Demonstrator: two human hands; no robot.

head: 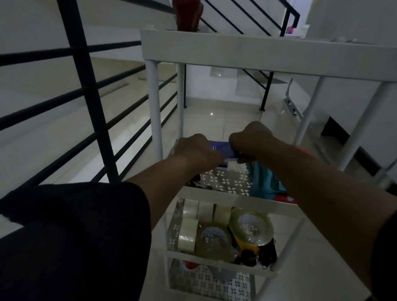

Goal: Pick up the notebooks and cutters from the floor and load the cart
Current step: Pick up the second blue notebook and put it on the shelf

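A dim stair landing has glossy pale floor tiles (220, 118) catching small light reflections, black metal railings (81, 49) on the left, and plain white walls (365, 18).

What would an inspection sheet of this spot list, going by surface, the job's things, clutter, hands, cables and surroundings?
Surface: glossy pale tiled floor, dim light with glare spots.
Job's things: white tiered cart; a blue notebook held over its second shelf; a teal item stands on that shelf.
Clutter: tape rolls on the shelf below; red object on the top shelf.
Hands: left hand and right hand both have a grip on the notebook.
Cables: nothing seen.
Surroundings: black stair railing at left, stairs beyond, white walls.
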